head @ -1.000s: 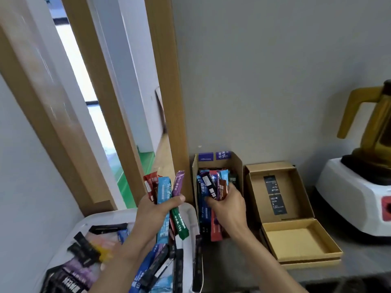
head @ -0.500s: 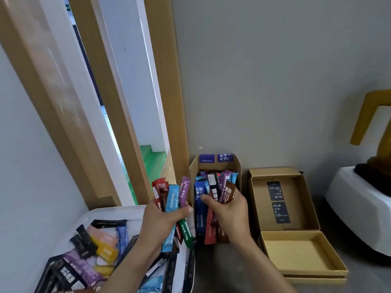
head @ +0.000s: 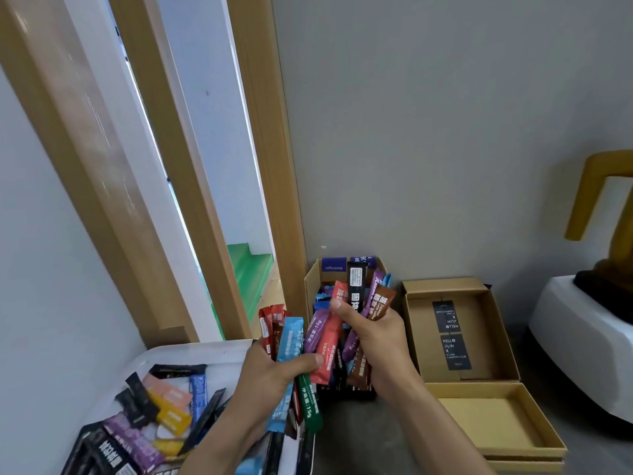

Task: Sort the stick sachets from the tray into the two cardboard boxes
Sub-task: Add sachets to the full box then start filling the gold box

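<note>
My left hand (head: pixel 270 375) grips a bundle of stick sachets (head: pixel 289 341), red, blue and green, over the right end of the white tray (head: pixel 191 351). My right hand (head: pixel 376 334) grips a second bundle of sachets (head: pixel 356 299), black, red, purple and brown, just above the narrow cardboard box (head: pixel 312 282) against the wall. That box holds several sachets. The two bundles almost touch. The wide cardboard box (head: pixel 459 389) to the right lies open, with black cards in its upper half and nothing in its lower half. Loose sachets (head: pixel 164 406) lie in the tray.
A wooden door frame (head: pixel 263 166) rises behind the tray, with a green step (head: pixel 250 269) beyond it. A white appliance with a gold jug (head: pixel 589 323) stands at the far right. A grey wall backs both boxes.
My right hand has lifted its bundle up out of the narrow box and toward the left bundle. My view has tilted upward and closer.
</note>
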`<state>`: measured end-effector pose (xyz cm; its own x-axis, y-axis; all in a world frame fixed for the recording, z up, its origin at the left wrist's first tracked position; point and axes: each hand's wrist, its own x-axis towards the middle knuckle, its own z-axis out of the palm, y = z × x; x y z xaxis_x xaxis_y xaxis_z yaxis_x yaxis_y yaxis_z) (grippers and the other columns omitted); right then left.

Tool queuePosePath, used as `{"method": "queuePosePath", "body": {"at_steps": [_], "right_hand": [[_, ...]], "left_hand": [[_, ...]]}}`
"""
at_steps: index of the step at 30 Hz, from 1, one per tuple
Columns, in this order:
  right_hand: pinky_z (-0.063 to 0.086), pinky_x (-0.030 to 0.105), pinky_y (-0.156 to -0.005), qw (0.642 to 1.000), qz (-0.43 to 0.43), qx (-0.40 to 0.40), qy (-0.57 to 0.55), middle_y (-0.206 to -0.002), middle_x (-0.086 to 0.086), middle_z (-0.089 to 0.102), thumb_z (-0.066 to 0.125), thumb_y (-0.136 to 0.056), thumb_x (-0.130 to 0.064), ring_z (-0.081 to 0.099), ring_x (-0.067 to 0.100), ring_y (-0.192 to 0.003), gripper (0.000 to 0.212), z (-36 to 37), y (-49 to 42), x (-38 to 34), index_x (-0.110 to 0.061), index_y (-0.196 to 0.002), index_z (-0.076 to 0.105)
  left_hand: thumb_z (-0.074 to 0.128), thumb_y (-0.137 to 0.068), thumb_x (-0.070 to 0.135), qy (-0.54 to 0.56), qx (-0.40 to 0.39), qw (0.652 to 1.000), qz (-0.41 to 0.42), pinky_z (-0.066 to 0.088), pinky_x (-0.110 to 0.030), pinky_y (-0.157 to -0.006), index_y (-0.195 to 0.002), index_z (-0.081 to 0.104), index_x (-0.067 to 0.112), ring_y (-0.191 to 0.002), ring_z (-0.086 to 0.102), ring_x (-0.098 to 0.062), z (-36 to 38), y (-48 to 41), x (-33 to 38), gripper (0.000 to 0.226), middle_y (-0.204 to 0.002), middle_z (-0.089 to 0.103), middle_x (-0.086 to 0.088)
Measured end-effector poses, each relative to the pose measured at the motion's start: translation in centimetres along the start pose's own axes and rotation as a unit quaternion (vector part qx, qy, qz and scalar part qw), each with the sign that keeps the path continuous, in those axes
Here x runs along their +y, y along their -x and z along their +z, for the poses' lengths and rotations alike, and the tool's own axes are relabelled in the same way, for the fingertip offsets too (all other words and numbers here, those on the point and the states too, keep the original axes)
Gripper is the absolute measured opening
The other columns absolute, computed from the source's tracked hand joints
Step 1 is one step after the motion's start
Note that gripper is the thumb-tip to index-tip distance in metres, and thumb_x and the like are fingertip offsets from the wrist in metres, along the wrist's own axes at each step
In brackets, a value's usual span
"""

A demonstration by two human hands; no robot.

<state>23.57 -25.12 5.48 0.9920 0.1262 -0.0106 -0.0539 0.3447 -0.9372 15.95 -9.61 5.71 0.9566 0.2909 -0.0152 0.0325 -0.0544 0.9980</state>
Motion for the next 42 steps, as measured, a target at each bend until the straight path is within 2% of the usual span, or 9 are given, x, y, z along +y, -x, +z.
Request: {"method": "queuePosePath", "body": {"at_steps": [5, 11, 16, 20, 23, 25, 29, 37, 42], "right_hand": [[0.061, 0.047, -0.092, 1.000, 0.001, -0.001, 0.022, -0.100, -0.001, 0.081, 0.088, -0.079, -0.024, 0.079, 0.018, -0.092, 0.040, -0.7, 0.1, -0.2, -0.022, -0.114, 0.067], [0.061, 0.041, -0.087, 0.999, -0.018, 0.007, 0.038, -0.102, -0.002, 0.080, 0.089, -0.078, -0.024, 0.079, 0.015, -0.093, 0.044, -0.7, 0.1, -0.2, -0.023, -0.116, 0.066], [0.063, 0.038, -0.088, 0.992, -0.036, -0.018, 0.116, -0.108, -0.004, 0.079, 0.087, -0.081, -0.025, 0.078, 0.010, -0.097, 0.043, -1.1, 0.7, 0.7, -0.026, -0.119, 0.065], [0.063, 0.035, -0.089, 0.962, -0.105, 0.057, 0.245, -0.111, -0.010, 0.076, 0.085, -0.084, -0.030, 0.073, 0.006, -0.104, 0.049, -1.7, -0.2, 2.0, -0.026, -0.127, 0.062], [0.059, 0.019, -0.077, 0.934, -0.125, 0.074, 0.326, -0.115, -0.010, 0.073, 0.084, -0.085, -0.031, 0.069, 0.004, -0.104, 0.052, -1.7, -0.9, 3.3, -0.025, -0.131, 0.060], [0.061, 0.024, -0.082, 0.921, -0.123, 0.079, 0.362, -0.119, -0.009, 0.072, 0.082, -0.087, -0.032, 0.070, 0.007, -0.109, 0.055, -1.4, -1.1, 4.3, -0.024, -0.135, 0.058], [0.061, 0.034, -0.095, 0.898, -0.125, 0.093, 0.411, -0.129, -0.007, 0.068, 0.084, -0.085, -0.035, 0.067, 0.012, -0.120, 0.064, -1.1, -1.2, 5.8, -0.023, -0.140, 0.054], [0.061, 0.030, -0.094, 0.898, -0.132, 0.072, 0.413, -0.129, -0.010, 0.068, 0.090, -0.078, -0.030, 0.066, 0.010, -0.120, 0.067, -0.9, -0.3, 7.7, -0.029, -0.136, 0.056], [0.061, 0.036, -0.096, 0.882, -0.112, 0.072, 0.451, -0.136, -0.004, 0.067, 0.089, -0.080, -0.035, 0.065, 0.016, -0.126, 0.073, -0.4, -1.1, 8.4, -0.024, -0.143, 0.052]], "left_hand": [[0.084, -0.080, 0.005, 0.001, -0.016, 1.000, -0.008, 0.062, -0.031, -0.066, -0.108, 0.068, 0.009, -0.081, 0.080, -0.029, -0.6, -0.1, 0.4, 0.033, -0.090, 0.081, -0.011], [0.090, -0.072, 0.009, -0.015, -0.007, 1.000, 0.012, 0.062, -0.042, -0.083, -0.109, 0.071, 0.010, -0.087, 0.080, -0.026, -0.6, -0.1, 0.0, 0.042, -0.095, 0.081, -0.008], [0.091, -0.073, 0.006, -0.030, 0.030, 0.999, 0.031, 0.063, -0.039, -0.080, -0.106, 0.075, 0.008, -0.084, 0.080, -0.024, -0.3, -0.7, -0.6, 0.037, -0.092, 0.082, -0.006], [0.088, -0.078, 0.005, -0.036, 0.045, 0.998, 0.035, 0.060, -0.036, -0.084, -0.098, 0.080, 0.012, -0.088, 0.079, -0.021, -0.5, -1.0, -1.2, 0.023, -0.091, 0.082, -0.003], [0.086, -0.080, 0.004, -0.014, 0.051, 0.998, 0.024, 0.061, -0.028, -0.076, -0.100, 0.080, 0.009, -0.090, 0.079, -0.023, -0.6, -1.1, -1.4, 0.022, -0.094, 0.082, -0.005], [0.087, -0.079, 0.006, 0.011, 0.063, 0.998, 0.021, 0.059, -0.021, -0.065, -0.103, 0.078, 0.007, -0.086, 0.079, -0.022, -0.3, -1.0, -1.2, 0.026, -0.092, 0.082, -0.007], [0.089, -0.077, 0.011, 0.040, 0.097, 0.994, 0.019, 0.058, -0.022, -0.057, -0.106, 0.072, 0.014, -0.075, 0.078, -0.018, -0.2, -0.9, -0.8, 0.034, -0.086, 0.081, -0.003], [0.091, -0.076, 0.016, 0.037, 0.102, 0.994, 0.009, 0.061, -0.035, -0.069, -0.112, 0.071, 0.014, -0.080, 0.079, -0.020, -0.3, -1.3, -1.5, 0.041, -0.091, 0.081, -0.005], [0.090, -0.076, 0.015, 0.045, 0.105, 0.993, 0.016, 0.060, -0.030, -0.062, -0.111, 0.071, 0.014, -0.077, 0.079, -0.019, -0.1, -1.3, -1.5, 0.040, -0.089, 0.081, -0.004]]}}
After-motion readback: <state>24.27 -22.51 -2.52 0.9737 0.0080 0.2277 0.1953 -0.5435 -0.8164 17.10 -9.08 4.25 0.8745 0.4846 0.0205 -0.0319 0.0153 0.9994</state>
